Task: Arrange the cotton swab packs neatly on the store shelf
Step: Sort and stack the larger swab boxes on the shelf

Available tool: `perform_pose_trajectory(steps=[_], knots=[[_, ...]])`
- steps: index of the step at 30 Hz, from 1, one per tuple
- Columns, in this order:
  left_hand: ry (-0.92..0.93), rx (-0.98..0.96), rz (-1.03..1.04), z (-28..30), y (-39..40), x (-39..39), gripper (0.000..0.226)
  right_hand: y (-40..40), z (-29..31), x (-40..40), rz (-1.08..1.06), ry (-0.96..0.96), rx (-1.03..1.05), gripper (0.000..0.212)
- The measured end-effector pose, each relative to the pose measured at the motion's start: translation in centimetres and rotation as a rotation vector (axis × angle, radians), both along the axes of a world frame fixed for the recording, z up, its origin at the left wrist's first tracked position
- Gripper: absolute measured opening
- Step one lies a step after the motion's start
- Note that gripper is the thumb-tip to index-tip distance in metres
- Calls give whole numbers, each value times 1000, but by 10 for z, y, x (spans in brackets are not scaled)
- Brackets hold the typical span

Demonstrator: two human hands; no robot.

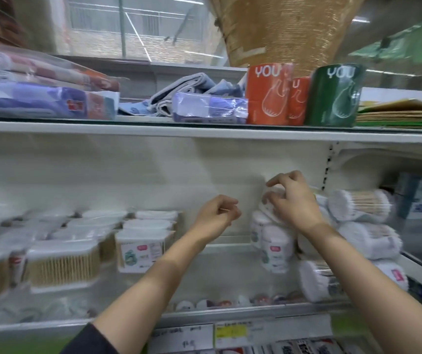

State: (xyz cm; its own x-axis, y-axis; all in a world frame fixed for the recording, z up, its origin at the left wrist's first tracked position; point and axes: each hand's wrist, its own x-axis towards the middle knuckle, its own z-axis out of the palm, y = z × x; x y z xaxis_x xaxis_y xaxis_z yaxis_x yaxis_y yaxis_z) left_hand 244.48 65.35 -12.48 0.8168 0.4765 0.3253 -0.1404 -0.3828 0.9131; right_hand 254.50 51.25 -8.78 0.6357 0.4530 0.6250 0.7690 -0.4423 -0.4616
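One head-worn view, close up, faces the shelf point(204, 312) straight on and slightly downward. Both forearms enter from 6 o'clock; an upper shelf point(153, 130) spans 12 o'clock

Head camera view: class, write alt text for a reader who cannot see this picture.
A person's right hand rests on the top round, plastic-wrapped cotton swab pack of a pile on a white store shelf, while the left hand hovers curled beside it, holding nothing visible. Rectangular clear swab boxes sit in rows to the left.

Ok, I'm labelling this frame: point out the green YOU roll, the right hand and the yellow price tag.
green YOU roll point(335, 98), head view, front of wrapper.
right hand point(292, 200), head view, back of hand.
yellow price tag point(231, 331), head view, its middle.
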Motion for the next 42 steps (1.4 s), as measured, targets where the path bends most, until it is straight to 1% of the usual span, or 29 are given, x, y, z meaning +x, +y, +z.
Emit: perform_pose_trajectory(steps=[3, 6, 8, 13, 15, 18, 20, 22, 24, 28, 32, 34, 36, 38, 40, 42], knots=[[64, -35, -38, -3, -6, 14, 27, -8, 2, 6, -104, 45, -50, 35], [73, -38, -64, -6, -10, 21, 29, -8, 4, 8, -147, 80, -115, 39], [74, -34, -65, -7, -11, 22, 28, -4, 4, 9, -140, 69, -130, 37], [54, -37, -65, -4, -4, 17, 27, 4, 0, 17, -123, 127, -92, 26], [37, -43, -63, -2, 1, 14, 25, 6, 2, 17, -116, 147, -81, 26], [-19, -72, -18, 3, 7, 11, 26, 11, 4, 6, -48, 109, -16, 27], [-44, -51, 56, 7, 14, 10, 39, 17, 6, -6, 34, 104, 40, 25], [-61, -32, 115, 12, 23, 5, 52, 23, 7, -18, 134, 136, 100, 26], [-88, -40, 129, 18, 32, -3, 55, 29, 6, -29, 234, 208, 199, 29], [-111, -78, 107, 25, 56, -28, 44, 49, -8, -38, 401, 407, 391, 31], [-131, -81, 91, 22, 79, -46, 12, 76, -24, -38, 525, 550, 572, 29], [-183, -107, 123, 14, 86, -50, 9, 89, -27, -39, 539, 612, 644, 27], [-254, -173, 152, 6, 89, -54, 8, 99, -32, -40, 498, 622, 652, 23], [-292, -218, 169, 3, 90, -56, 14, 106, -40, -40, 472, 611, 628, 18], [-295, -222, 162, 2, 91, -55, 18, 111, -48, -41, 482, 615, 604, 14], [-281, -192, 163, 2, 90, -55, 14, 112, -54, -41, 466, 583, 529, 18]])
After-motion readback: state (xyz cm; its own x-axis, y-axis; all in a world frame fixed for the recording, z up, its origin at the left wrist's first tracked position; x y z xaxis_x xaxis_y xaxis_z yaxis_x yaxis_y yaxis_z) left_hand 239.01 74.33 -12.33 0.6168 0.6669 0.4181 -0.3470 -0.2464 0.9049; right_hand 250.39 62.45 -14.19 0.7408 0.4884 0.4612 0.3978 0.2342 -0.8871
